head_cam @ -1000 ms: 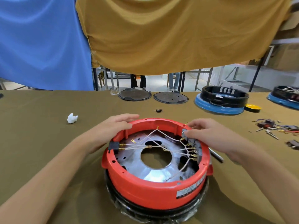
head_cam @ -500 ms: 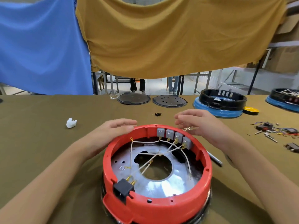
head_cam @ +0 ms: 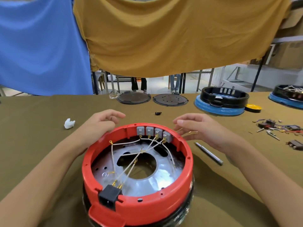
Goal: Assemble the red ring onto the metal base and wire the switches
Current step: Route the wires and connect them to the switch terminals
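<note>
Glossy red plastic ring (head_cam: 137, 205) seated over my dished shiny metal base (head_cam: 147, 181) near the olive-cloth worktop's (head_cam: 32, 131) front edge, underside hidden, four grey square switches (head_cam: 154, 132) inside its far wall, thin white wires (head_cam: 131, 167) crossing, my left hand (head_cam: 98, 124) and right hand (head_cam: 201, 128) apart flanking the far rim, fingers loose, holding nothing, slim steel rod (head_cam: 208, 152) right.

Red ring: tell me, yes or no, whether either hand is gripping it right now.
No: the left hand and right hand hover with relaxed fingers beside the red ring's far rim, holding nothing.
</note>
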### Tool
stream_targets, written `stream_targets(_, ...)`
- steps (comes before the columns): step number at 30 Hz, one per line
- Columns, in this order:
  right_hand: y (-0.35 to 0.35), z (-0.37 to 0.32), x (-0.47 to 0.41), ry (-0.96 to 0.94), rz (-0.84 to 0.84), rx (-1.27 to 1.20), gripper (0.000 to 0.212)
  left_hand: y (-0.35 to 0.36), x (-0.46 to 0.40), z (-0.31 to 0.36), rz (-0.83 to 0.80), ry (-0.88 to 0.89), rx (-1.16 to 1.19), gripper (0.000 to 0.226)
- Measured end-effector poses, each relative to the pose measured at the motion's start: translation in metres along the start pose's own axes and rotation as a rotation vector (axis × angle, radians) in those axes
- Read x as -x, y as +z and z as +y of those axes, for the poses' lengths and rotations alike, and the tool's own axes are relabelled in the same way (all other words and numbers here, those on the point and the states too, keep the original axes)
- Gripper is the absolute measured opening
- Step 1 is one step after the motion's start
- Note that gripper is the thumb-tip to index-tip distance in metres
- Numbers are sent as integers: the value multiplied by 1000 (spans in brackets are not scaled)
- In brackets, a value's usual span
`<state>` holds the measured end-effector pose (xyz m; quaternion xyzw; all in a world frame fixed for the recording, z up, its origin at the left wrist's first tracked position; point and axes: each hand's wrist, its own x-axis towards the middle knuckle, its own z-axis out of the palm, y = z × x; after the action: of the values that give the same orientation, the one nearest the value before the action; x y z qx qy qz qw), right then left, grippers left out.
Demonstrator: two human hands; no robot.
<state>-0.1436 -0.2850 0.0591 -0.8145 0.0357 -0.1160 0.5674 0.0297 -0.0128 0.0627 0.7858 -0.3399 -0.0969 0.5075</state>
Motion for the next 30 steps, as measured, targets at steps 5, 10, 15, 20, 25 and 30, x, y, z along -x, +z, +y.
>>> stream_targets(5,13,-4,0,-29,-106,88,19,5,1,2,-164,-57,-35,43)
stream_targets(10,14,-1,-5,-12,-5,154,17,11,4,3,-201,-99,-19,15)
stream_targets(15,-21,0,-11,16,588,-109,14,18,4,1,-141,-67,43,15)
stream_targets(20,-43,25,-16,152,789,238,18,23,3,-1,-49,-37,86,9)
stream_targets(25,-23,42,-45,194,454,795,28,24,1,-3,-46,35,27,10)
stream_targets(30,-16,63,-57,263,343,1039,32,22,0,-2,-72,83,-90,11)
